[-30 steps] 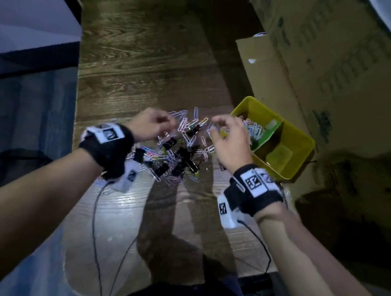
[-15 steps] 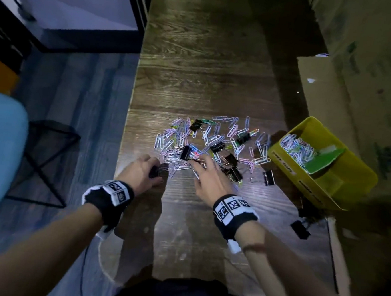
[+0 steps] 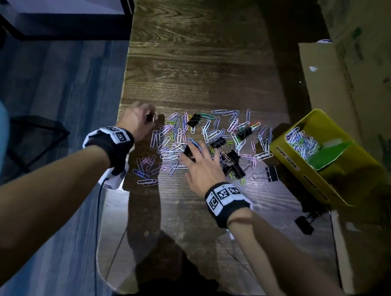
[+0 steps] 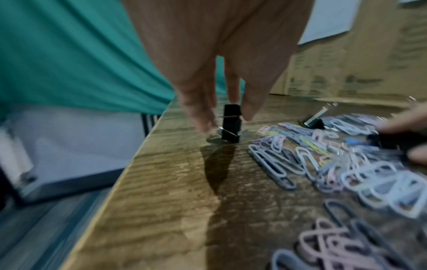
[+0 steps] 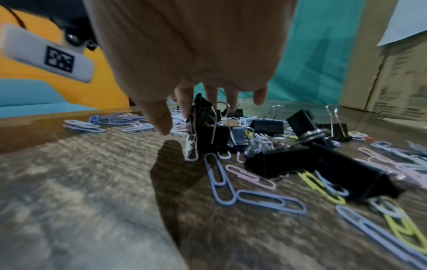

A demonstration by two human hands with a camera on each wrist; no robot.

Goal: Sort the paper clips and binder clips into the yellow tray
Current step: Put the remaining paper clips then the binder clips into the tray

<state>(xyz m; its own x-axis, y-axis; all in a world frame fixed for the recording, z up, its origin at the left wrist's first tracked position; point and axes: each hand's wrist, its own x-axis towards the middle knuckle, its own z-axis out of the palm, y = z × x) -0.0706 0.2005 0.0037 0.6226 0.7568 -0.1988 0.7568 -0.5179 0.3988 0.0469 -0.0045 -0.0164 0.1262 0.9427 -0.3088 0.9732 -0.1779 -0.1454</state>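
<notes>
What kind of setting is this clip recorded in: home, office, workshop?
Probably an office or storage corner, though that is a guess. A wood-grain table carries a scatter of paper clips and black binder clips, a labelled yellow tray sits at its edge, and large cardboard boxes stand alongside.

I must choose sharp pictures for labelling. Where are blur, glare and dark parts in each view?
Head view: dim room, bright glare on the wooden table, hard shadows under both arms, edges bent. Left wrist view: paper clips near the lens smeared, left hand soft. Right wrist view: near table blurred, black binder clips fairly sharp.
</notes>
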